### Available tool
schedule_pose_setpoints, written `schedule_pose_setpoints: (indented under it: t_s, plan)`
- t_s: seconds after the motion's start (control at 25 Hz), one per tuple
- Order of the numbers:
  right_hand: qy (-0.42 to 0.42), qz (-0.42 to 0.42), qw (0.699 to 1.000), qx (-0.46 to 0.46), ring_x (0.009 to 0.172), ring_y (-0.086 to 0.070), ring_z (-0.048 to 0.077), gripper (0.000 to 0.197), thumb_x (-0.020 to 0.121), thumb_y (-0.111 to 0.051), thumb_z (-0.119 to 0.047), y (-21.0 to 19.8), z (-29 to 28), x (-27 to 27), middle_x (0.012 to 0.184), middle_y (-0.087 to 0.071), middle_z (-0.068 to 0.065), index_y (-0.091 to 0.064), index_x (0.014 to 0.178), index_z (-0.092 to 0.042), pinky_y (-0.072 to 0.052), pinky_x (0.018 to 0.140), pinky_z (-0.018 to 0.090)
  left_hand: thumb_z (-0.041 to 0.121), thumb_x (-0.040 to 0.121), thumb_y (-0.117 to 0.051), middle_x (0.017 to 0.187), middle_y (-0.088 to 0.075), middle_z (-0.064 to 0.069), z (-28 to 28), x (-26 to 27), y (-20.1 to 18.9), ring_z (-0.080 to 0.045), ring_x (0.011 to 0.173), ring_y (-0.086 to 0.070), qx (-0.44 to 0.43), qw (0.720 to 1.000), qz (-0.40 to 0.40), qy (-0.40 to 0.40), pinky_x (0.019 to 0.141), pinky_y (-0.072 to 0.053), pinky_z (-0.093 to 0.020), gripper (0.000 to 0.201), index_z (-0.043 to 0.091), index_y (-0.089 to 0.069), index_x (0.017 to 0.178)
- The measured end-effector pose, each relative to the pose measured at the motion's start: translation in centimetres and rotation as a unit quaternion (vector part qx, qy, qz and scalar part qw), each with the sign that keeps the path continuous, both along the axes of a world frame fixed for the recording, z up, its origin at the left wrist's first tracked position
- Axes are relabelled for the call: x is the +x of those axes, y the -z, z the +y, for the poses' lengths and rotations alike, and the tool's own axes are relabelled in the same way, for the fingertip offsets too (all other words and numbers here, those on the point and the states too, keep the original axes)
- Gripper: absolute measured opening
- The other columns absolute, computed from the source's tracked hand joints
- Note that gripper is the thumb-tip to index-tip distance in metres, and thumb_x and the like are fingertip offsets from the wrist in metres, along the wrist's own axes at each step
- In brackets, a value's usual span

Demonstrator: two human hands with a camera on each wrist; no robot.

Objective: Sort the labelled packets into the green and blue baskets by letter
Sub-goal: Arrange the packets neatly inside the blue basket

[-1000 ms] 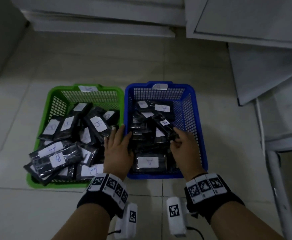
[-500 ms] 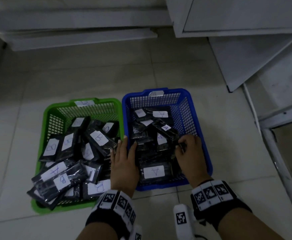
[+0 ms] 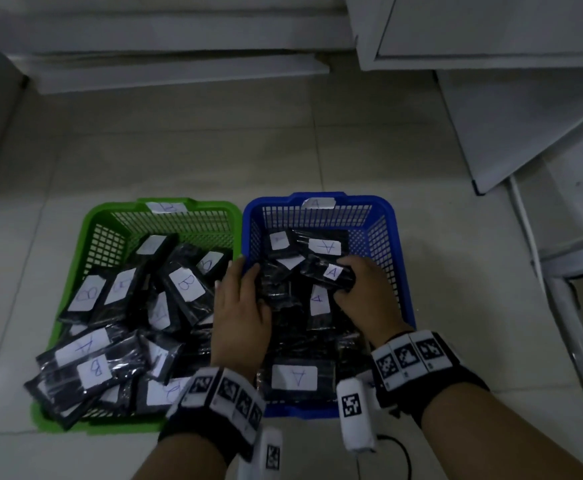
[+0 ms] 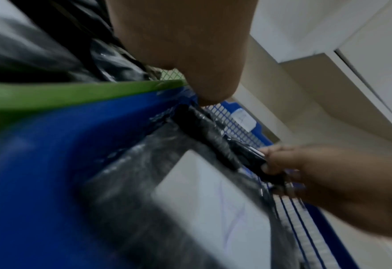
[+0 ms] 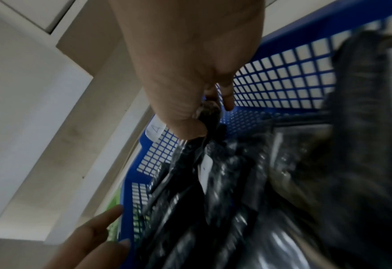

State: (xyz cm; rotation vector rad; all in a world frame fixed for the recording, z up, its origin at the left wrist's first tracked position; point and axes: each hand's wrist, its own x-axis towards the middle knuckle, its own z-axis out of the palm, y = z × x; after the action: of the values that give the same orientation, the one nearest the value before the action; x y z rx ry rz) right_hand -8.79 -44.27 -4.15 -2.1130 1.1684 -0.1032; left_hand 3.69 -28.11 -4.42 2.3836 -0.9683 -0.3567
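Right hand (image 3: pixel 366 296) pinches an A-labelled packet (image 3: pixel 329 273) by its right end, inside the blue basket (image 3: pixel 395 271). Left hand (image 3: pixel 239 313), fingers extended, rests flat on packets at the basket's left wall.

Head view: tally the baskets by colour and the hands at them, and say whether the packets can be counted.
Green basket: 1
Blue basket: 1
Hands: 2, the left hand flat at the blue basket's left side, the right hand pinching an A packet
Total: 4
Packets: piled and overlapping in both baskets, no exact count possible.
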Motion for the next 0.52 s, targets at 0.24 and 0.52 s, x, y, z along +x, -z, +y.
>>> schedule_pose_setpoints:
  t_s: [0.24, 0.52]
  plan:
    - [-0.056, -0.031, 0.996, 0.061, 0.095, -0.054, 0.012, 0.031, 0.081, -0.053, 0.005, 0.2, -1.3, 0.2, 0.103, -0.057, -0.001, -0.066, 0.098, -0.017, -0.04, 0.078, 0.019, 0.011, 0.09, -0.051, 0.156, -0.019, 0.0, -1.9, 1.2, 2.3, -0.02, 0.145, -0.017, -0.015, 1.0, -0.009, -0.008, 0.116, -0.025, -0.045, 0.05, 0.011, -0.041, 0.14]
    - [-0.066, 0.012, 0.992, 0.111, 0.095, -0.063, 0.011, 0.019, 0.091, -0.056, -0.022, 0.2, -3.2, 1.9, 0.106, -0.069, -0.001, -0.07, 0.103, -0.017, -0.046, 0.081, 0.02, 0.011, 0.083, -0.057, 0.134, -0.048, -0.008, -3.4, 2.6, 0.7, -0.027, 0.121, -0.046, -0.036, 0.997, -0.061, 0.034, 0.103, -0.043, -0.043, 0.037, 0.011, -0.059, 0.12]
